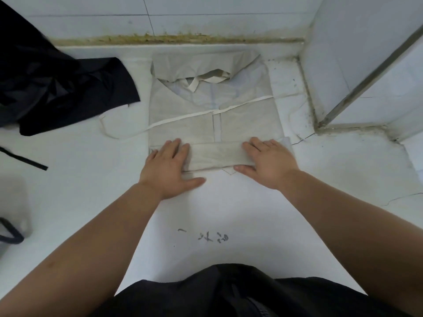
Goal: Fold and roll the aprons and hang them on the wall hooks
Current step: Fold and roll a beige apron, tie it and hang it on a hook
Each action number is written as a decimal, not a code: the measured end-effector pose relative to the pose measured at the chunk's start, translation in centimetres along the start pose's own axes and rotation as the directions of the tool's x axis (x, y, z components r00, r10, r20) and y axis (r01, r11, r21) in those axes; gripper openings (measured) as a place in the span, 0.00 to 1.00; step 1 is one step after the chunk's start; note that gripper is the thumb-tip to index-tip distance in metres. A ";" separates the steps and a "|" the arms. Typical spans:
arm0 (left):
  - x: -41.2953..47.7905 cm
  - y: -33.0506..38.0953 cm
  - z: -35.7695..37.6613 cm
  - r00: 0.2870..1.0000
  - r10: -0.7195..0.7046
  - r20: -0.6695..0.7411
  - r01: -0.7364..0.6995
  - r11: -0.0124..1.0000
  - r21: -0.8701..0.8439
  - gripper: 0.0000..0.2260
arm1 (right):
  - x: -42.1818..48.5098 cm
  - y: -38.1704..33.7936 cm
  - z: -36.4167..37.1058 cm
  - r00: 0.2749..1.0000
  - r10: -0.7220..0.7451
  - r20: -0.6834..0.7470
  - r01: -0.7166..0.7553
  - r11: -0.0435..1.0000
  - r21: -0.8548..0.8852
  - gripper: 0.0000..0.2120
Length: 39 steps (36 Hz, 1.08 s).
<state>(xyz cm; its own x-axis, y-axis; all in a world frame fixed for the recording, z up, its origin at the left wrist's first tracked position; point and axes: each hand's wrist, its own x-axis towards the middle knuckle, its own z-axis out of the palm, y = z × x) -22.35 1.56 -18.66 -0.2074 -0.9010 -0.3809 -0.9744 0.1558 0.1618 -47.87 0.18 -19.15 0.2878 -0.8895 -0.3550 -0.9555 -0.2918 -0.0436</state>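
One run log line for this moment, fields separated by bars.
beige apron: near edge folded over | left hand: flat on fold | right hand: flat on fold | black cloth: heaped at left

Light bright, even, diffuse; source not in view; white counter (217, 213) and tiled wall (206, 10) nearly washed out, low contrast; pale apron (212, 124) hardly separates from counter; shadows faint and soft, only thin line under apron's near fold; no hard glare; black cloth (57, 92) at counter's far left corner almost without detail; wide-angle distortion tilts metal strip (366, 83) at right edge; grey container (13, 202) at left edge blurred; whole picture slightly soft.
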 end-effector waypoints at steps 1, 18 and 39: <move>0.1 -0.2 -0.6 1.000 0.006 0.003 -0.006 1.000 0.008 0.41 | 0.0 0.0 -0.5 1.000 -0.011 -0.007 0.011 1.000 -0.022 0.39; 4.4 -2.0 -5.5 0.976 -0.206 -0.074 0.211 0.975 0.065 0.23 | 3.9 0.4 -4.6 0.994 0.104 -0.018 -0.105 0.980 -0.166 0.18; 3.4 -1.8 0.4 0.894 0.113 -0.433 -0.090 0.993 0.072 0.13 | 2.3 0.3 -0.5 0.998 0.011 0.057 -0.015 0.998 0.058 0.44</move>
<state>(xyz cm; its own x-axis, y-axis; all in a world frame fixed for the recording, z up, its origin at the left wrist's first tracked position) -21.28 -1.60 -20.57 -0.2576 -0.9636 0.0720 -0.9554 0.2651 0.1298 -47.42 -2.11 -19.46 0.2727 -0.8712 -0.4082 -0.9618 -0.2579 -0.0921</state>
